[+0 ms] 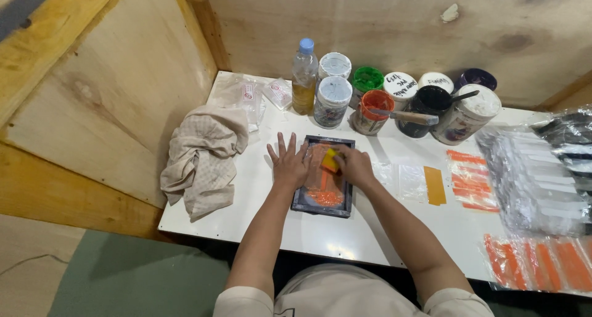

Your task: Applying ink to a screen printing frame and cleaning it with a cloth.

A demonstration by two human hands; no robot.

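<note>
On the white table (277,218), left hand (288,164) lies flat on the lengthwise frame (325,176); right hand (353,166) grips the yellow squeegee (330,161).

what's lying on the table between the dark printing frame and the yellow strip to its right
In the head view, clear plastic bags lie flat between the dark frame and the yellow strip.

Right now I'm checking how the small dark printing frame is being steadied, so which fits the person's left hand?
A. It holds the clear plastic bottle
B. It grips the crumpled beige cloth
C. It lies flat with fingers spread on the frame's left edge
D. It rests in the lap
C: the left hand lies flat, fingers spread, on the left edge of the small dark rectangular printing frame, while the right hand holds a yellow block over the orange ink.
</note>
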